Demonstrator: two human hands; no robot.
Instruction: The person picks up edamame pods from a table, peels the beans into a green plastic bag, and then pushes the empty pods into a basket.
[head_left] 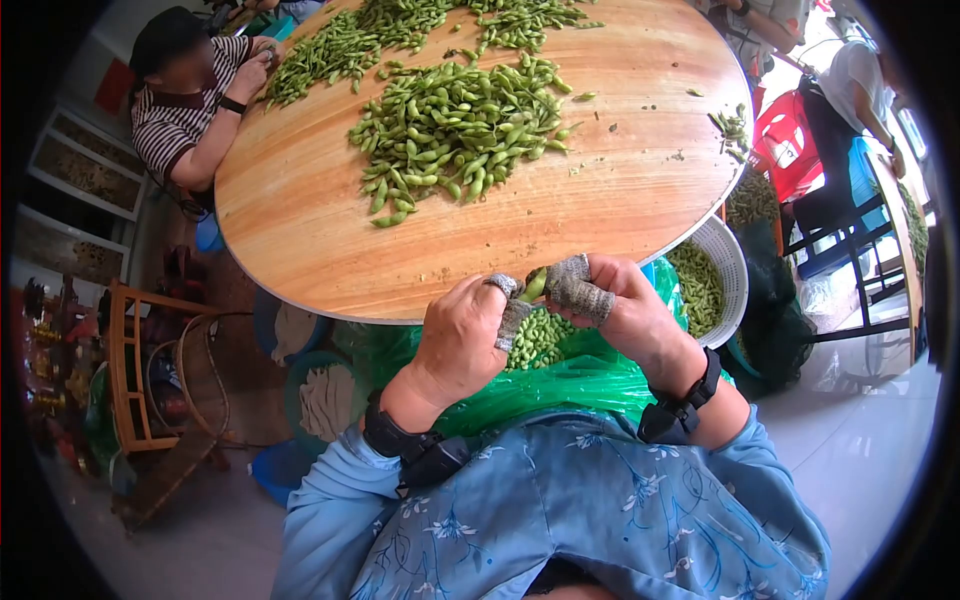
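Observation:
A green soybean pod [535, 287] is pinched between my two hands, over the table's near edge. My left hand [455, 340] has its fingers closed at the pod's left side. From the right, my right hand [640, 310] grips it too, fingers curled in. Grey knitted finger covers [583, 290] wrap some fingers of both hands. Below them, shelled green beans [540, 338] lie in a green plastic bag [590, 375] on my lap side. A large heap of unshelled pods [455, 125] sits on the round wooden table [330, 240].
More pods [330, 55] are piled at the table's far side, where a person in a striped shirt [185, 110] works. A white basket [735, 270] with pods stands at the right. A wooden chair [130, 370] and tubs holding cloth [325, 400] are at the left.

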